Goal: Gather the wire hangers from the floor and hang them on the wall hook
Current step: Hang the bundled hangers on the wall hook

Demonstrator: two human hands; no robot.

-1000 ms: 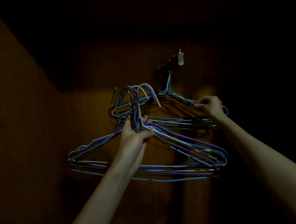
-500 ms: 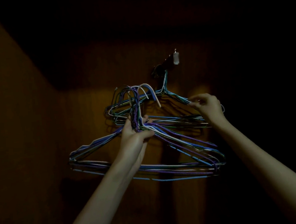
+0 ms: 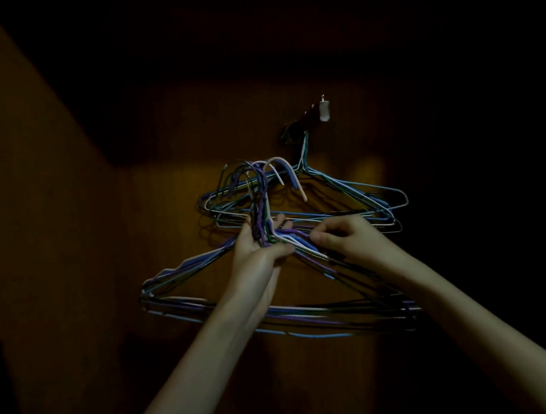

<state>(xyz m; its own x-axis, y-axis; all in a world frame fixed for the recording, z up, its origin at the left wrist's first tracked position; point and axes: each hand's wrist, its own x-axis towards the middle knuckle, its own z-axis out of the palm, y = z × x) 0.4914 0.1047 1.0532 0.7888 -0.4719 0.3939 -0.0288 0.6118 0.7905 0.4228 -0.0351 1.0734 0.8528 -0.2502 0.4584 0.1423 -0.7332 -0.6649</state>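
Hangers' necks (image 3: 259, 220) gripped in left hand (image 3: 258, 255); right hand (image 3: 340, 238) pinches shoulder wires.

**Clearance around the wall hook**

The wall hook (image 3: 323, 112) projects from a dark wooden wall (image 3: 169, 213); hung hangers (image 3: 360, 198) occupy the space directly below it, spreading left and right. The held bundle of hangers (image 3: 272, 315) blocks the zone lower down, gripped at the necks by the left hand (image 3: 261, 252), with the right hand (image 3: 344, 237) just beside it. Open room lies right of and above the hook. A side wall (image 3: 28, 253) closes the left
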